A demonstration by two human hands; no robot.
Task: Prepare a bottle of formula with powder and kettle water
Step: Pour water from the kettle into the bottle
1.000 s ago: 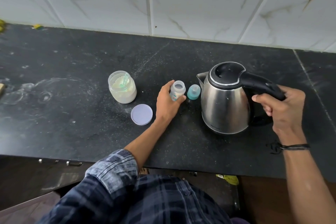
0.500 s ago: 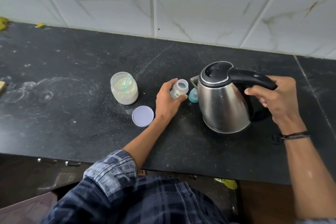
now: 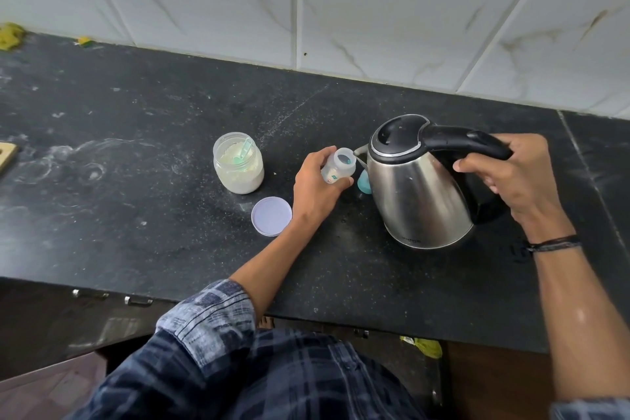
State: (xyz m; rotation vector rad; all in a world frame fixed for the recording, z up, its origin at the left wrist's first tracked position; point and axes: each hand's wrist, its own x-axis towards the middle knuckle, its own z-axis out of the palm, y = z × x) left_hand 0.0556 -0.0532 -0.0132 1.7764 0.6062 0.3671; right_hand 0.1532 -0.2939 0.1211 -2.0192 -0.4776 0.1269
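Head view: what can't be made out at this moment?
All head view.
Water level in the kettle: closed lid and steel wall hide it.
The teal cap: mostly behind the kettle.
Label on the bottle: too small.
Flow at the spout: too small to tell.

Kettle (image 3: 419,187) base print unreadable (too small), bottle (image 3: 335,171) markings blurred

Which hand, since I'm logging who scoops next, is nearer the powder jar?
Left. The left hand, holding the bottle, is just right of the jar; the right hand grips the kettle handle, farther right.
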